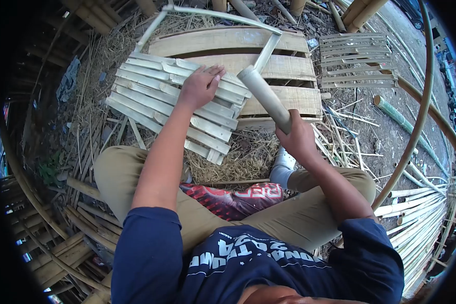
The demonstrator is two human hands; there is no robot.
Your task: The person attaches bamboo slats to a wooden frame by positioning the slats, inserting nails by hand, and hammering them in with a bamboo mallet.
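Note:
A slatted bamboo panel (162, 96) lies tilted across low wooden boards (289, 68), with a bamboo frame (220, 16) extending from its far side. My left hand (201, 87) rests on the panel's upper slats, its fingers extended and pointing away from me. Wrapped in my right hand (298, 136) is a thick bamboo tube (263, 96), held slanting up and to the left. The tube's far end is over the boards, just right of the panel. Whether that end touches anything, I cannot tell.
Another slatted panel (357, 60) lies at the back right, near a green bamboo pole (403, 119). A long curved pole (420, 121) arcs down the right side. Split strips (415, 223) are piled at the lower right. A patterned cloth (233, 200) lies between my legs.

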